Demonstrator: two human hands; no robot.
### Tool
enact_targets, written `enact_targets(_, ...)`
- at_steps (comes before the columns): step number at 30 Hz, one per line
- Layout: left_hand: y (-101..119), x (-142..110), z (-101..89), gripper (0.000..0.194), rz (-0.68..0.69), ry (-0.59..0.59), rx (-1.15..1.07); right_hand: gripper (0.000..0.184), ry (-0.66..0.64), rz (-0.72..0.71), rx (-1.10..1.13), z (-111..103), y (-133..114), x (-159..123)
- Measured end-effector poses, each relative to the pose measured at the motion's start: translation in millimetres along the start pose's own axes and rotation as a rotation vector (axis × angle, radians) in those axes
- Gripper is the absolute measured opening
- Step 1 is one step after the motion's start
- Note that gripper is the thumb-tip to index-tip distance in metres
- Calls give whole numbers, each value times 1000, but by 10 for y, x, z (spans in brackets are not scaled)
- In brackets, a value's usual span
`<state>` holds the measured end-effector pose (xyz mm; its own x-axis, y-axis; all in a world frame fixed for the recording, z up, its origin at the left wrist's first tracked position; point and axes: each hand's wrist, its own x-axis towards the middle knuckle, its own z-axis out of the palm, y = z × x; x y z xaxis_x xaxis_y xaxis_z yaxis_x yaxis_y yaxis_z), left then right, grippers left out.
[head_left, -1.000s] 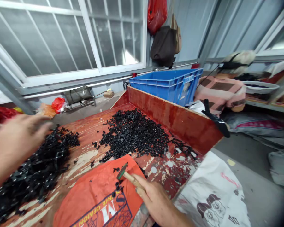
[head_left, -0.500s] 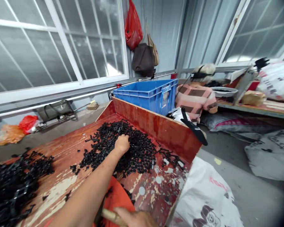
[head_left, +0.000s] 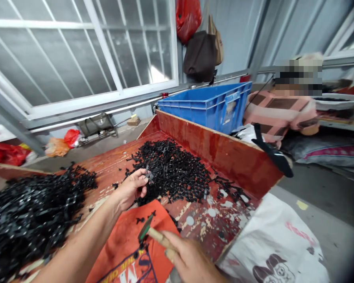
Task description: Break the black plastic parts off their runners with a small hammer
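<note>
My left hand [head_left: 133, 184] pinches a small black plastic part [head_left: 148, 175] at the near-left edge of a heap of similar black parts [head_left: 177, 169]. In my right hand [head_left: 188, 251] is a sickle-like cutter [head_left: 159, 236], gripped by its pale wooden handle. Its short green and dark blade points left, over an orange printed cloth [head_left: 115, 243] that lies in front of me. A few black bits lie on the cloth beside the blade. The heap rests on a worn red wooden board [head_left: 191, 232].
A second pile of black parts [head_left: 32, 212] lies at left. Behind the board's raised rim [head_left: 212, 153] stands a blue crate [head_left: 200, 106]. A white sack [head_left: 271, 236] is at the near right. A person in a checked top [head_left: 280, 114] sits beyond the crate.
My left hand has come back from the heap toward me, now with a black part in its fingers. The cutter has moved up into fuller view, and the view has turned left.
</note>
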<state>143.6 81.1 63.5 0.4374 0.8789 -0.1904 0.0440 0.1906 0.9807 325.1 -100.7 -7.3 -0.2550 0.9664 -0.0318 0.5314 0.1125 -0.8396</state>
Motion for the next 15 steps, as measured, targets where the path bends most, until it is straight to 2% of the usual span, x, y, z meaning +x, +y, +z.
enact_targets(2, -69, -365, -90, 39, -8, 56, -90, 40, -4, 11, 127, 8, 38, 4)
enact_targets(5, -243, -932, -260, 33, -12, 262, -20, 34, -15, 91, 372, 50, 130, 54)
enact_targets(7, -398, -1303, -362, 26, -45, 383, 57, 30, 2, 126, 422, 77, 172, 85)
enact_targets(9, -571, -1624, -423, 20, -108, 426, 92, 26, 2, 141, 391, 88, 165, 92)
enact_targets(11, -748, -1853, -436, 19, -157, 386, 101, 21, -4, 138, 306, 87, 104, 74)
enact_targets(13, -910, -1971, -417, 29, -147, 349, 175, 17, 3, 119, 176, 85, 11, 45)
enact_targets(15, -1035, -2005, -382, 36, -95, 373, 338, 15, 28, 90, 10, 91, -91, 23)
